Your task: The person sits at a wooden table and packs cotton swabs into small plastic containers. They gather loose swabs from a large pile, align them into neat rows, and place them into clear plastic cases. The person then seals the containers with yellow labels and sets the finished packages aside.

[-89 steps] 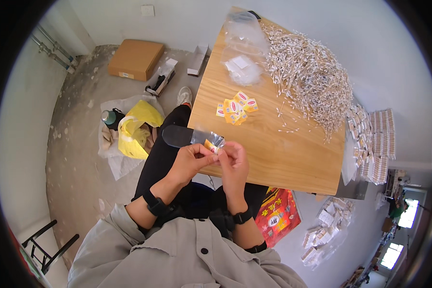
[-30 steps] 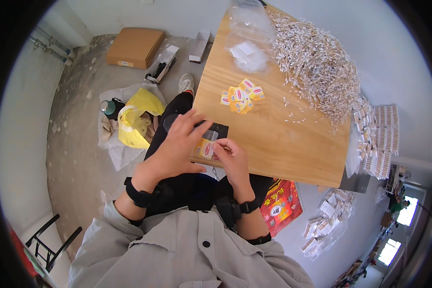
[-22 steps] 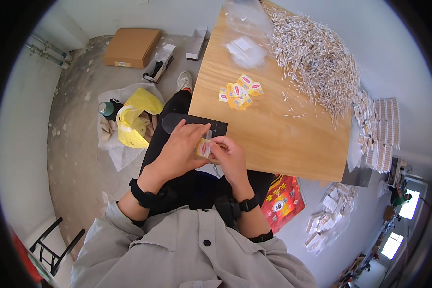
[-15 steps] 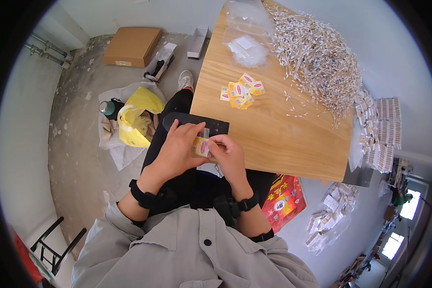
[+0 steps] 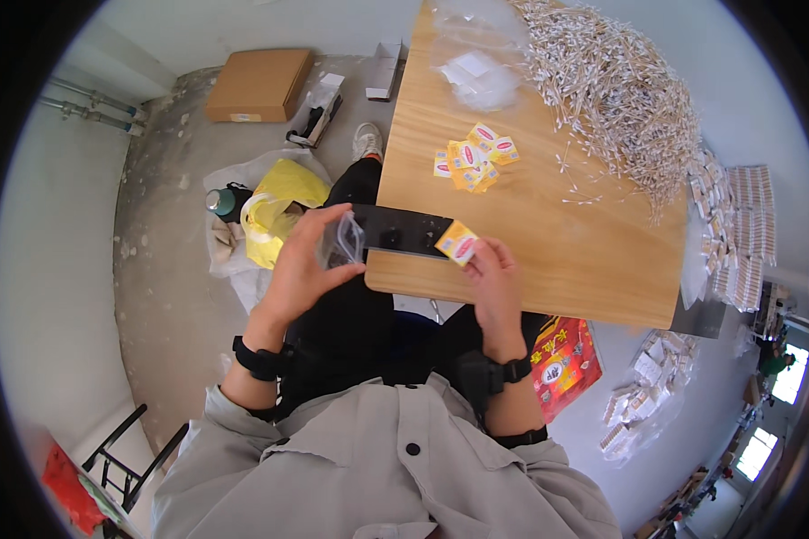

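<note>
We see the yellow packet (image 5: 457, 242) pinched at its lower corner by our right hand (image 5: 494, 283), over the near edge of the table (image 5: 548, 242). It lies tilted, long axis running from lower right up to upper left, its free end pointing toward the clear bag (image 5: 343, 241). That bag sits to the packet's left, apart from it, gripped in our left hand (image 5: 306, 265); which way its mouth faces we cannot tell. Further up the table lie a packet pile (image 5: 472, 157) and a heap of white sticks (image 5: 611, 85).
</note>
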Demonstrator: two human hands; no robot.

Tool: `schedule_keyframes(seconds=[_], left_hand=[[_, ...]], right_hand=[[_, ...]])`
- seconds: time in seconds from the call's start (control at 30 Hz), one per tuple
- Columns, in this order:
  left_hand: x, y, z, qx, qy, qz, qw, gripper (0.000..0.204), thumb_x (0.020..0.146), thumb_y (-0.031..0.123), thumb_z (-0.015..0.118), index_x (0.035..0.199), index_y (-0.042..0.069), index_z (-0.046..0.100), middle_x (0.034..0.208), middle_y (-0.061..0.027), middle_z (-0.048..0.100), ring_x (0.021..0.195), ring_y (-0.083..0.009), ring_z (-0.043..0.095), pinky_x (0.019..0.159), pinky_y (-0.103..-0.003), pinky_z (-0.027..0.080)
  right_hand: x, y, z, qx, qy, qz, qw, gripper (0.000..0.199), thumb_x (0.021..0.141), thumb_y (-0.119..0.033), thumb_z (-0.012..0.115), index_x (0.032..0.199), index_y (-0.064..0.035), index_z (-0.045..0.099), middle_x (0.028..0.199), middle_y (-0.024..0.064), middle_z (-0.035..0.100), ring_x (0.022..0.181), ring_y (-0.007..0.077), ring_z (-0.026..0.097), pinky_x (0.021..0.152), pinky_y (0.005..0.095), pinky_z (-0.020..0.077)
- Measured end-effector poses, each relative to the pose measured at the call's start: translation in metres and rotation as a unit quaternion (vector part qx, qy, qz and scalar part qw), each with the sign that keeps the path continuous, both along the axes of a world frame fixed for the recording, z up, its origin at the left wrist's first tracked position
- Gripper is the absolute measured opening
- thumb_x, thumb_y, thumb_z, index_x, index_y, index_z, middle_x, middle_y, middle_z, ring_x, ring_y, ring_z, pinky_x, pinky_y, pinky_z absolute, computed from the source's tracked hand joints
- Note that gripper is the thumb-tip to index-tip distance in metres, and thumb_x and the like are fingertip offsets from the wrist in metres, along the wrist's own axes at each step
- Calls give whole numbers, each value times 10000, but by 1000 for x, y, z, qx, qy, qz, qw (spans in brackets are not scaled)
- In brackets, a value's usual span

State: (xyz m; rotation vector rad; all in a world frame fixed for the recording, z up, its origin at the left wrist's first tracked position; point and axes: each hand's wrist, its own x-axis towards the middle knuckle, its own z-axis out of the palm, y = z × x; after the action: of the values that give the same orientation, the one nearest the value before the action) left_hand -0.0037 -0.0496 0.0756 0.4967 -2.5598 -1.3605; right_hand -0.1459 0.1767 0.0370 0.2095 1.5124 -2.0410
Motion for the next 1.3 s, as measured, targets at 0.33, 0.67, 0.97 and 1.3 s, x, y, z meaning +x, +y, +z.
schedule_keyframes(seconds=[0.33,0.67,0.97,1.3], left_hand=[[19,-53,-46,-157,-107,-7,982,708,647,142,833,1284,67,533,1221,-135,592,1180,-345,524,1040,-418,391],[-6,-53,-40,-208,-86,-99,969,759,622,139,835,1307,95,511,1203,-144,582,1180,-351,517,1143,-504,296],[-32,-43,-26,-221,-106,-168,955,800,597,159,861,1317,108,516,1210,-132,579,1179,-342,520,1139,-502,303],[-59,5,-28,-253,-47,-142,956,723,567,221,881,1231,128,612,1183,-105,496,1137,-343,466,1007,-461,391]], right_hand=[[-4,23,-12,41,-10,-10,999,151,945,-177,629,999,-37,644,901,35,673,761,70,611,688,208,496],[-1,26,-16,38,-9,0,999,146,942,-169,634,998,-36,647,895,31,673,754,66,605,674,209,495],[-2,28,-27,36,-9,20,999,135,951,-161,616,1014,-43,633,919,45,677,800,91,632,699,228,523],[0,24,-33,44,15,29,999,173,934,-171,651,1014,-17,657,858,34,664,714,70,585,657,214,481]])
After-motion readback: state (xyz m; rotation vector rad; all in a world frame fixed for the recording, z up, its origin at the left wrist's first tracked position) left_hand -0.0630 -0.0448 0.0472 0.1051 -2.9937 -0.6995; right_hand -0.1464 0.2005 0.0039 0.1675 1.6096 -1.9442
